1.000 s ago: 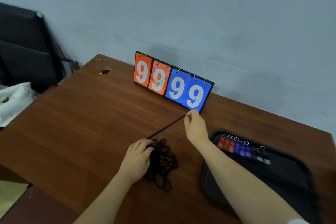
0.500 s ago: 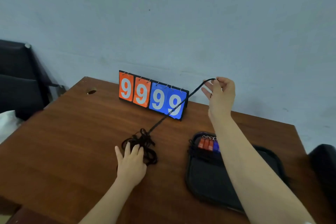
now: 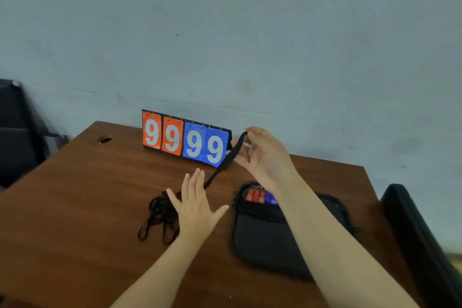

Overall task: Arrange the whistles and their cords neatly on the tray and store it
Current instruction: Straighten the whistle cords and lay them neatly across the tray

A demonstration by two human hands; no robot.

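I read 9 9 9 9 in white on what seems a flip scoreboard (image 3: 186, 139): two orange cards, two blue.

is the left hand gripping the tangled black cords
No, the left hand is flat, fingers straight and spread, over the tangled black cords.

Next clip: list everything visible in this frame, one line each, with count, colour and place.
desk: one, brown wood, fills the lower frame
scoreboard: one, two orange and two blue cards showing 9, far desk edge
cord pile: one tangle, black, on the desk by the left hand
raised cord: one, black, from the pile up to the right hand
tray: one, black, on the desk at right
whistles: three red, some blue part-hidden by the forearm, tray's far end
chair: one, black, left of the desk
left hand: open, fingers spread, at the pile
right hand: fingers pinch the cord's end
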